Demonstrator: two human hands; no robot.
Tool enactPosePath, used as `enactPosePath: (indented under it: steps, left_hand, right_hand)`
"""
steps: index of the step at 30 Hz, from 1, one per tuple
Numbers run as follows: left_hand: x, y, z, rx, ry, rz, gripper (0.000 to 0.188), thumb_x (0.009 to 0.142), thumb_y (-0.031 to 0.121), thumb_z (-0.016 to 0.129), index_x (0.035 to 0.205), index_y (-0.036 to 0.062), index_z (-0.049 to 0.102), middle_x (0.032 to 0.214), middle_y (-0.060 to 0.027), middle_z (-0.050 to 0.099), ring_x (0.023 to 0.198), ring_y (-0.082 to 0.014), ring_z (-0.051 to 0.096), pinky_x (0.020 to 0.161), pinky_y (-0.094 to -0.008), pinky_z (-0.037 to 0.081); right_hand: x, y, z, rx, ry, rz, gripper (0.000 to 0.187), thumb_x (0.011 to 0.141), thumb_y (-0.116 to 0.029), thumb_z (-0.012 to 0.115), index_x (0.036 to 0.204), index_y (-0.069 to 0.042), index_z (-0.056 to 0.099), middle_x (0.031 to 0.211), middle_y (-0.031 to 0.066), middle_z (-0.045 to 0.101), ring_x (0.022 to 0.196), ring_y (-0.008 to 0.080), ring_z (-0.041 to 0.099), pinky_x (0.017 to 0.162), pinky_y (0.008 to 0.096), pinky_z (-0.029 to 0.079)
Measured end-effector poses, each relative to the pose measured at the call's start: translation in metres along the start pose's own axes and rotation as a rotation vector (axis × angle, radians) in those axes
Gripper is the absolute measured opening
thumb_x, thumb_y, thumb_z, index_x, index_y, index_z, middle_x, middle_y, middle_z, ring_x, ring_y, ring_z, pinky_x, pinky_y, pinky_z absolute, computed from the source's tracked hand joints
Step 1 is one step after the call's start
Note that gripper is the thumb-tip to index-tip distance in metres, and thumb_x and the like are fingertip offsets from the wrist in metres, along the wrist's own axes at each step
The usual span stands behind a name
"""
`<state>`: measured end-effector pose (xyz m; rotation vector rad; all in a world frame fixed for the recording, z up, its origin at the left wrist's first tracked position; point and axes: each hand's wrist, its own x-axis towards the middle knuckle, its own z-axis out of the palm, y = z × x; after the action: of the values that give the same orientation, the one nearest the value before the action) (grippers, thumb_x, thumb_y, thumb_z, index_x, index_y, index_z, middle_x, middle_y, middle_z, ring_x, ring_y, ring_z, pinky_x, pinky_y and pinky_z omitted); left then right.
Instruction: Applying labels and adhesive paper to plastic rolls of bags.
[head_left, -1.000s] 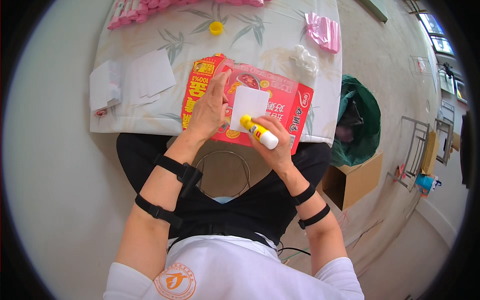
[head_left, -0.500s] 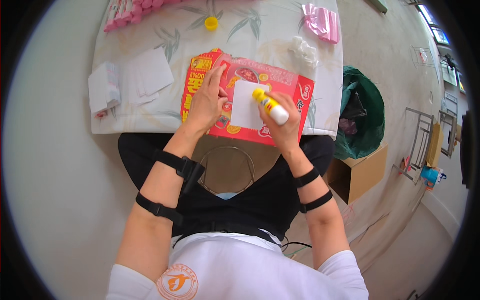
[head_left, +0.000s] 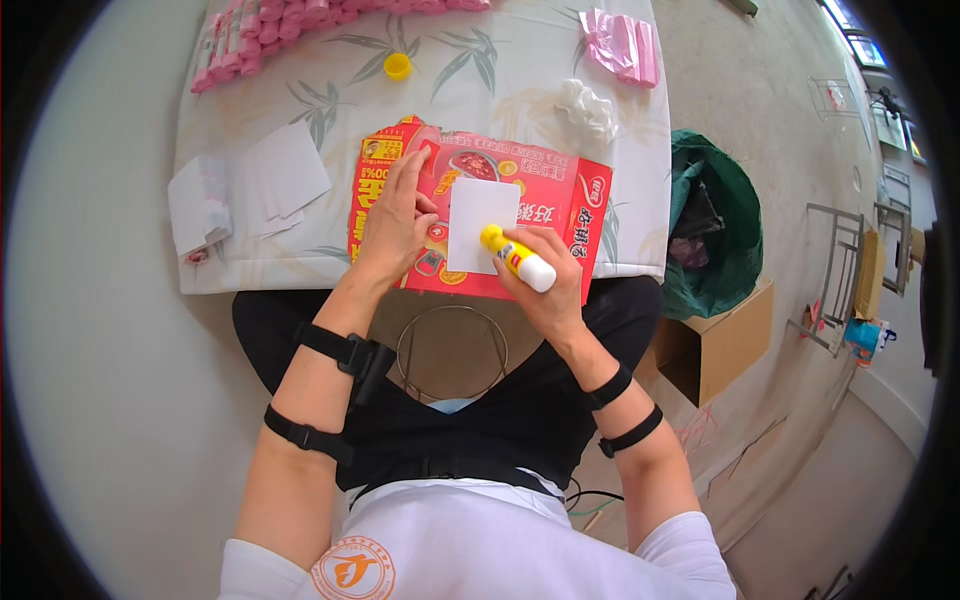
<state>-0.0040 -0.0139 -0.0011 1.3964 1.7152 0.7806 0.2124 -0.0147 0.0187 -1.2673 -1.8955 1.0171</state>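
My right hand [head_left: 552, 290] grips a yellow-and-white glue stick [head_left: 517, 259], tilted with its yellow end down on a small white sheet of paper [head_left: 472, 208]. The paper lies on a red piece of printed cardboard [head_left: 570, 215] with a torn far edge, at the near side of the table. My left hand [head_left: 392, 225] rests on the left part of the cardboard, fingers stretched out, holding nothing. A yellow cap [head_left: 397, 67] sits farther back on the tablecloth, beyond the cardboard.
Loose white sheets [head_left: 287, 170] and a stack of white paper [head_left: 200, 207] lie at the left. Pink rolls [head_left: 270, 25] are piled at the back left, a pink plastic bundle [head_left: 622, 48] and crumpled white plastic [head_left: 588, 110] at the right. A green bag [head_left: 740, 225] stands beside the table above a cardboard box [head_left: 735, 340].
The glue stick's tip has moved over the paper toward me, from its upper right to its lower part. My left hand stays on the cardboard. The whole view has shifted slightly.
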Motion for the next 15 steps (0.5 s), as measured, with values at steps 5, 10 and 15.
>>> enactPosePath:
  steps: [5, 10, 15]
  left_hand:
    - [0.004, 0.003, -0.002, -0.009, 0.011, 0.025, 0.077, 0.074, -0.014, 0.063, 0.142, 0.0085, 0.034, 0.138, -0.0111, 0.042, 0.084, -0.0147, 0.062, 0.074, -0.026, 0.053]
    - [0.0, -0.001, -0.002, -0.016, -0.005, -0.021, 0.077, 0.074, -0.014, 0.063, 0.142, 0.0084, 0.035, 0.136, -0.0114, 0.043, 0.083, -0.015, 0.063, 0.075, -0.0257, 0.053]
    - [0.001, 0.003, 0.0, -0.027, -0.002, -0.001, 0.077, 0.075, -0.015, 0.063, 0.142, 0.0085, 0.035, 0.136, -0.011, 0.043, 0.083, -0.0153, 0.063, 0.075, -0.0256, 0.053]
  right_hand:
    - [0.031, 0.011, 0.006, -0.069, 0.129, -0.076, 0.036, 0.069, -0.003, 0.078, 0.102, -0.003, 0.065, 0.099, 0.0159, 0.062, 0.085, 0.032, 0.065, 0.073, 0.0378, 0.054]
    - [-0.001, 0.003, 0.009, -0.027, 0.047, 0.008, 0.038, 0.068, -0.002, 0.078, 0.104, -0.003, 0.065, 0.099, 0.0162, 0.062, 0.088, 0.0336, 0.065, 0.073, 0.0382, 0.053]
    - [0.036, 0.006, 0.007, -0.046, 0.12, -0.061, 0.037, 0.07, -0.002, 0.077, 0.104, -0.003, 0.065, 0.101, 0.0165, 0.062, 0.089, 0.0335, 0.064, 0.075, 0.0373, 0.052]
